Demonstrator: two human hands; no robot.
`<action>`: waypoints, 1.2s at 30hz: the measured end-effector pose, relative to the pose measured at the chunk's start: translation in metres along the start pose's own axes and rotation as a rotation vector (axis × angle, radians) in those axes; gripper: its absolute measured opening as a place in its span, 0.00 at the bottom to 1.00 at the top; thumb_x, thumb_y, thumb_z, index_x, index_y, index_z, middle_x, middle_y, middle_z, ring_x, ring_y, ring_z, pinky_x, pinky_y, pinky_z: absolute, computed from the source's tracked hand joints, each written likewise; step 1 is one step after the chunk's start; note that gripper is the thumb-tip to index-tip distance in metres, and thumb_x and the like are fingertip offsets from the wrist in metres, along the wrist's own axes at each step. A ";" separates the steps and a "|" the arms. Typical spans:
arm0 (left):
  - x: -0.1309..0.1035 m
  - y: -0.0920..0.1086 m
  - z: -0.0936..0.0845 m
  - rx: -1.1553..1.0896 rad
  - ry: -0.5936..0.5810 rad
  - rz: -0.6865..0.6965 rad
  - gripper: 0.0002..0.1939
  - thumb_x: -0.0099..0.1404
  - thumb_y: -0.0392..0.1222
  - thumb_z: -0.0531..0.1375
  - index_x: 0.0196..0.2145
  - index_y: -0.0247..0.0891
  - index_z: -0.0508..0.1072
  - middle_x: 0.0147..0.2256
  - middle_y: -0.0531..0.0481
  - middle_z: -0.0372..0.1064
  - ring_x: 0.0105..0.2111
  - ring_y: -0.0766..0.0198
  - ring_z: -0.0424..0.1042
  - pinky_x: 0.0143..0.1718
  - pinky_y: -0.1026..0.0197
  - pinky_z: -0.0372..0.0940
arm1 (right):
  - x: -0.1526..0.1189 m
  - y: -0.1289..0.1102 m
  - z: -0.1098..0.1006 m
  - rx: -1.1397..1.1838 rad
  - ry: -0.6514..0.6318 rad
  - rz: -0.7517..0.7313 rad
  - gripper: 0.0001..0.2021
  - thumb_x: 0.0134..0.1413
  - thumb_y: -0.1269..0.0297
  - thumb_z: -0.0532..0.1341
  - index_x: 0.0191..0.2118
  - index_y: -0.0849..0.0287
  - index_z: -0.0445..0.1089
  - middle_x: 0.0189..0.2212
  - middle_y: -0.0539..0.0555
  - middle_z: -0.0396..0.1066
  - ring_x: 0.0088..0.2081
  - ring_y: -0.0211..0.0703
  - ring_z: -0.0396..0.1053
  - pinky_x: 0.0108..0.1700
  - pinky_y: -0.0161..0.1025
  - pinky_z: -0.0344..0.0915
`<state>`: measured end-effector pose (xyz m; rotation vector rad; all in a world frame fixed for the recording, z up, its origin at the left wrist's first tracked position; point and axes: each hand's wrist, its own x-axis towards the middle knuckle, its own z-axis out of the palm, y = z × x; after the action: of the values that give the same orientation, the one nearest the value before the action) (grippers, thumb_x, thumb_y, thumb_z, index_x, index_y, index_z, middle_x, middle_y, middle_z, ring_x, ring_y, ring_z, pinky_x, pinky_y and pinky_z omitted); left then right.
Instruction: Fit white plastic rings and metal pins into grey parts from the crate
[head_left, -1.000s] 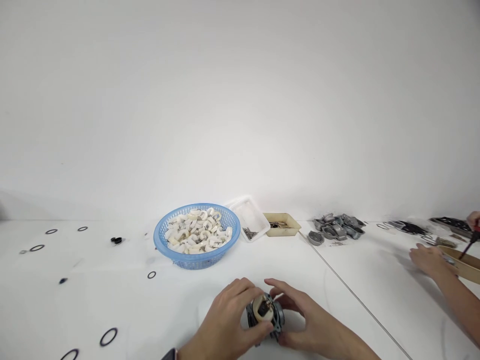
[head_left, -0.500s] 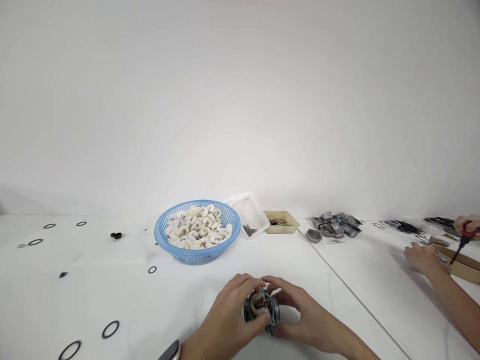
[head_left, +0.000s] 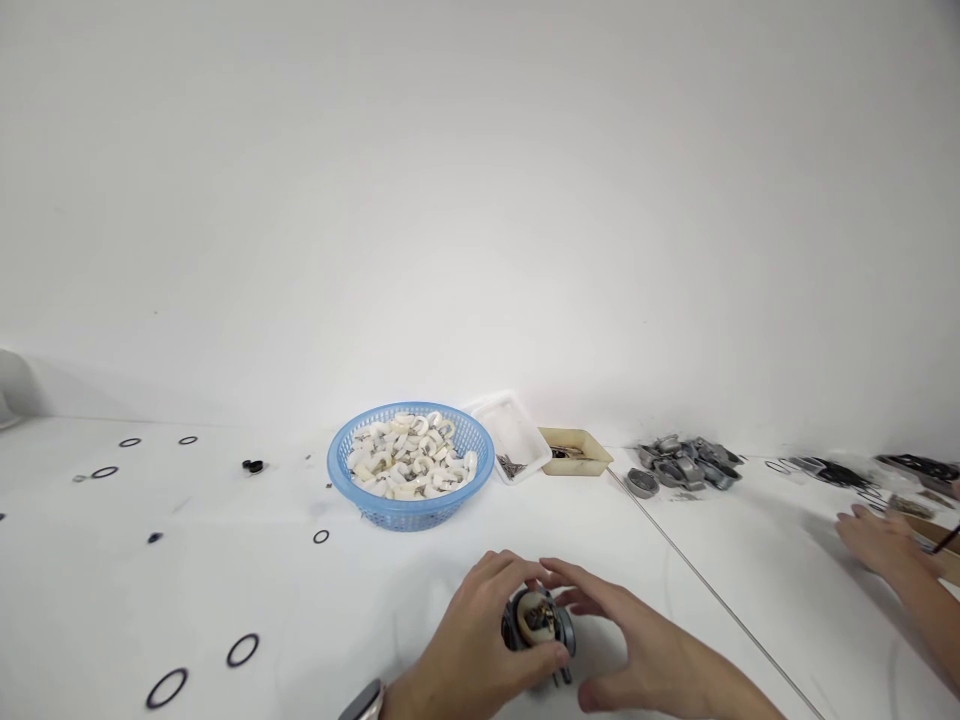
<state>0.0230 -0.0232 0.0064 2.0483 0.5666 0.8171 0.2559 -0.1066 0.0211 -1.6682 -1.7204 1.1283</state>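
The left hand clasps the metal part above the table; the right hand curves beside it, not closed. The step seems to be adjusting, so next move calls for steady hold

Behind the assembly, leftward, a basket (parts inside), tray at its right

No readable text or labels.
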 end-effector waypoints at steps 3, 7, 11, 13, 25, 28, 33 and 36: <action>-0.001 -0.006 0.001 0.029 0.037 -0.012 0.22 0.54 0.32 0.69 0.47 0.42 0.75 0.45 0.49 0.72 0.48 0.52 0.70 0.54 0.53 0.62 | 0.005 -0.005 -0.033 -0.186 -0.032 0.016 0.45 0.49 0.59 0.74 0.71 0.40 0.57 0.69 0.53 0.60 0.66 0.58 0.62 0.64 0.53 0.63; 0.001 -0.013 0.003 0.011 0.067 -0.008 0.23 0.53 0.32 0.69 0.47 0.43 0.75 0.44 0.51 0.73 0.47 0.54 0.71 0.54 0.55 0.63 | 0.052 -0.019 -0.075 -0.456 0.089 -0.103 0.26 0.65 0.51 0.62 0.66 0.47 0.65 0.62 0.55 0.70 0.58 0.53 0.71 0.57 0.49 0.70; 0.001 -0.011 0.002 0.007 0.051 -0.051 0.24 0.51 0.31 0.72 0.46 0.43 0.77 0.44 0.52 0.74 0.46 0.55 0.72 0.54 0.55 0.63 | 0.131 -0.030 -0.085 -0.623 0.204 -0.137 0.15 0.69 0.58 0.60 0.56 0.57 0.72 0.53 0.59 0.75 0.53 0.51 0.72 0.56 0.51 0.69; 0.002 -0.010 0.000 0.019 0.042 -0.079 0.24 0.51 0.33 0.73 0.46 0.44 0.77 0.44 0.52 0.75 0.47 0.54 0.72 0.53 0.55 0.64 | 0.166 -0.031 -0.080 -0.710 0.226 -0.111 0.13 0.69 0.57 0.62 0.53 0.58 0.73 0.51 0.56 0.75 0.50 0.50 0.74 0.54 0.53 0.71; 0.003 -0.023 0.009 0.410 0.058 0.268 0.19 0.55 0.44 0.75 0.42 0.42 0.76 0.36 0.50 0.78 0.39 0.51 0.76 0.42 0.54 0.67 | 0.247 -0.019 -0.061 -0.902 0.252 0.029 0.16 0.68 0.58 0.64 0.56 0.58 0.70 0.55 0.57 0.72 0.50 0.50 0.74 0.51 0.53 0.74; 0.002 -0.023 0.008 0.419 0.076 0.272 0.17 0.57 0.46 0.74 0.42 0.42 0.76 0.35 0.50 0.78 0.39 0.52 0.76 0.42 0.54 0.68 | 0.249 -0.018 -0.064 -0.895 0.246 0.011 0.15 0.68 0.58 0.64 0.56 0.58 0.71 0.54 0.57 0.72 0.49 0.49 0.74 0.50 0.52 0.74; 0.000 -0.021 0.007 0.384 0.070 0.246 0.17 0.56 0.44 0.75 0.41 0.42 0.76 0.36 0.50 0.78 0.38 0.53 0.75 0.43 0.54 0.68 | 0.247 -0.019 -0.072 -0.824 0.273 -0.043 0.14 0.69 0.58 0.63 0.55 0.57 0.71 0.54 0.57 0.73 0.49 0.49 0.74 0.50 0.51 0.74; -0.001 -0.017 0.007 0.350 0.064 0.224 0.16 0.56 0.41 0.74 0.40 0.42 0.75 0.36 0.51 0.78 0.38 0.54 0.75 0.44 0.54 0.67 | 0.242 -0.018 -0.077 -0.769 0.280 -0.078 0.14 0.69 0.58 0.63 0.54 0.58 0.72 0.53 0.56 0.73 0.48 0.48 0.75 0.49 0.50 0.75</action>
<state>0.0255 -0.0180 -0.0110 2.4456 0.5521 0.9716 0.2752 0.1470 0.0295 -2.0246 -2.1380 0.1505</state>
